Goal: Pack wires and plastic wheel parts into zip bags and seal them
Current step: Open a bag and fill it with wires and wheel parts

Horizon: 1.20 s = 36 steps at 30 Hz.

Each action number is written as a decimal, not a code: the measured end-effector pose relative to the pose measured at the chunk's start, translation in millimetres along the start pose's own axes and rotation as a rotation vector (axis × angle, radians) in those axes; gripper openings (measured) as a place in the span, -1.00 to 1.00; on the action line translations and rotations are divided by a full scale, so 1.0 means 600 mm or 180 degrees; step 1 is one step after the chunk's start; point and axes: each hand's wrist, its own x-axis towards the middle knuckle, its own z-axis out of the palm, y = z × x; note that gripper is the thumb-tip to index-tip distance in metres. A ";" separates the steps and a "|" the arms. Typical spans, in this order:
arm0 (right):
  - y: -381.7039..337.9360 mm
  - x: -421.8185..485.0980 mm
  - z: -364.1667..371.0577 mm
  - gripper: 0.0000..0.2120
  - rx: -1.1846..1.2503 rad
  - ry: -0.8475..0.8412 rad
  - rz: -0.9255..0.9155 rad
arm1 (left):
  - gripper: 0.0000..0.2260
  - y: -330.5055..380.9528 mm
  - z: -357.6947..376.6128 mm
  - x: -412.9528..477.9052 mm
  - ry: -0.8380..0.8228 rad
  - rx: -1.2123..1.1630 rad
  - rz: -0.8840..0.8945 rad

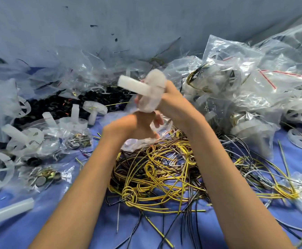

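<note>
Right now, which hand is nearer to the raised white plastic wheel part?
Right. The right hand grips the white plastic wheel part; the left hand is just below it, holding a clear bag.

Right hand [170,99] grips a wheel part [137,87], left hand [128,127] a zip bag [139,143], over wires [164,169].

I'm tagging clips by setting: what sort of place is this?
Probably a small kit-packing workbench: a tangle of yellow and black wires, loose white plastic wheel parts, and a heap of filled zip bags on a blue cloth.
</note>
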 end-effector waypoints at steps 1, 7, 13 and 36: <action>-0.003 -0.007 -0.012 -0.86 0.0153 -0.0028 -0.0018 | -0.67 0.001 -0.004 -0.003 0.0126 -0.0254 0.0214; -0.013 -0.022 -0.047 -0.94 0.0142 -0.0132 -0.0104 | -0.80 -0.002 -0.032 -0.023 0.0704 -0.0874 0.0508; -0.001 -0.026 -0.057 -0.91 -0.0161 -0.0484 0.0118 | -0.87 -0.008 -0.049 -0.037 0.0909 -0.1067 0.0589; -0.011 -0.028 -0.083 -0.93 -0.1812 -0.0800 0.0400 | -0.77 0.015 -0.087 -0.075 0.0985 -0.0673 0.0963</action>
